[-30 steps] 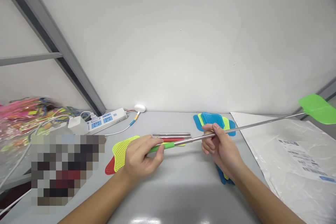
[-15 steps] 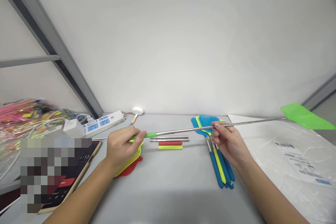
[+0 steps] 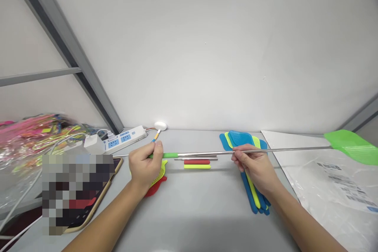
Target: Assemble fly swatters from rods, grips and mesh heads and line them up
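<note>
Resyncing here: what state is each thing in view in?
Green swatter: extended, held roughly level.
Left hand: gripping that swatter's handle.
Right hand: pinching that swatter's rod.
Red handle and yellow handle: loose, side by side.
Metal rods: lying together.
Yellow head: atop red head.
Blue and yellow swatters: piled, partly hidden.
Power strip: plug inserted.
Phone: lying flat.

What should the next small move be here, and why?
Probably slide the metal rod of the green fly swatter toward its handle: the left hand grips that handle, the right hand pinches the rod, which looks extended, and the piled blue and yellow fly swatters look much shorter.
</note>
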Motion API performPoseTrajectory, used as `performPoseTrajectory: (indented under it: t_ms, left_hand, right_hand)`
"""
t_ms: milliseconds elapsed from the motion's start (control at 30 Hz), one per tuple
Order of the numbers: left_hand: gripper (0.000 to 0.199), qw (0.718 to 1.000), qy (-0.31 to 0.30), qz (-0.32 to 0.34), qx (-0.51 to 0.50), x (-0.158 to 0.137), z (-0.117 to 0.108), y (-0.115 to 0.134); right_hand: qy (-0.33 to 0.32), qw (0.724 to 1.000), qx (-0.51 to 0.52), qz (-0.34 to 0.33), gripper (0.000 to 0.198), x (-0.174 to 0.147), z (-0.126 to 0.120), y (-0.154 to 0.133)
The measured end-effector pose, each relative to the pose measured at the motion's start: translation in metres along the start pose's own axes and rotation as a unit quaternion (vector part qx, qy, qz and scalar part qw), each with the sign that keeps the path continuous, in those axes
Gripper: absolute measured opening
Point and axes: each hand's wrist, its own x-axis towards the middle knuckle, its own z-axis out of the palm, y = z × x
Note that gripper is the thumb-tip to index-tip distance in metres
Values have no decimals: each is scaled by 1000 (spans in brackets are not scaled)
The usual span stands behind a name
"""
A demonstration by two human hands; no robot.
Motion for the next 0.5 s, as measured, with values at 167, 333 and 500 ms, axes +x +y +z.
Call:
performPoseTrajectory:
  t_ms: [167,333,500]
  left_hand:
    - [45,997,-61,33,-26,-10,4,20]
    - [44,991,-103,64,-58,-18,8,41]
    - [44,990,-108,68,-67,-20,10,44]
  right_hand:
    - [-2,998,-61,-8,18,-10,15,-1]
    - [-39,994,-102,-33,10,-18,22,-3]
    - [-67,993,-90,-47,10,-23,26,-2]
